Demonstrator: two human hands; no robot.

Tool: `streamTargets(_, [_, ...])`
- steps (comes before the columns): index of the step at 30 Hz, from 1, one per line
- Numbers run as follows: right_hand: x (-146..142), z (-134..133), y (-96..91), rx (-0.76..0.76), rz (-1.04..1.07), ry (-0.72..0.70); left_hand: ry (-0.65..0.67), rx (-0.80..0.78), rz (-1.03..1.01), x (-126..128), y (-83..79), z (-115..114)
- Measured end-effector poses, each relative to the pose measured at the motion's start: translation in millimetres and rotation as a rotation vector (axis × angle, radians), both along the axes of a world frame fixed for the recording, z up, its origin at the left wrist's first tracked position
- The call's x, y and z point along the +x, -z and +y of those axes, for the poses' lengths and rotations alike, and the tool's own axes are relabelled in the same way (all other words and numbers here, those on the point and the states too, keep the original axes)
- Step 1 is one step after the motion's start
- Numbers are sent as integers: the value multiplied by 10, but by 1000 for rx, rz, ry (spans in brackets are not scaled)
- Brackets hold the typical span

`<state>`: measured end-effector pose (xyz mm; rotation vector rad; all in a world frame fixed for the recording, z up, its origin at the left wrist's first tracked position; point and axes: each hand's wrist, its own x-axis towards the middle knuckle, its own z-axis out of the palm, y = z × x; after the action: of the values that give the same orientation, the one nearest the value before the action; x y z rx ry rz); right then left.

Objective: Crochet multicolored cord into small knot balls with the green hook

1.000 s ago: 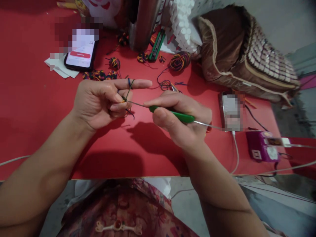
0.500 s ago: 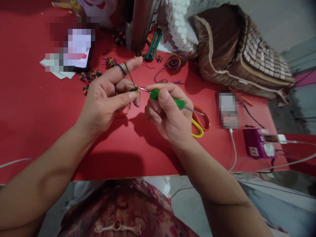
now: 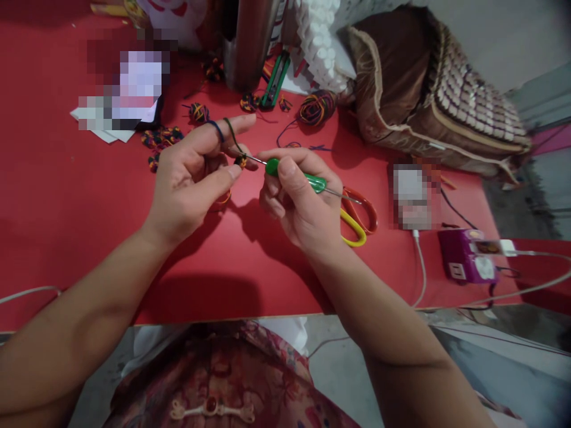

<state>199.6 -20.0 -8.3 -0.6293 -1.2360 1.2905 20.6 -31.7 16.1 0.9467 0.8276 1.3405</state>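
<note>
Head view: the left hand pinches a small knotted piece between thumb and fingers, apparently to steady it for the hook. Its forefinger extends apart from the pinch, a yarn strand looped over it — seemingly to hold the yarn under tension. The right hand has thumb and forefinger clamped on the hook's green handle, a grip likely favouring fine control; the metal tip meets the piece between the hands, above the red table. Scissors lie just right, partly hidden by that hand — presumably for easy reach. A yarn ball rests on the far side.
</note>
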Motion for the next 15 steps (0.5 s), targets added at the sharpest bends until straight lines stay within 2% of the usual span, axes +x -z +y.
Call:
streamTargets(3, [-1, 4, 18, -21, -56, 32, 0, -74, -79, -13, -3, 26])
streamTargets(7, [-3, -7, 12, -34, -109, 54, -26, -33, -71, 17, -22, 55])
streamTargets(11, [-15, -27, -13, -50, -41, 38, -23, -4, -32, 25, -4, 71])
streamTargets(15, [-15, -27, 36, 18, -34, 51, -29, 1, 4, 7, 28, 91])
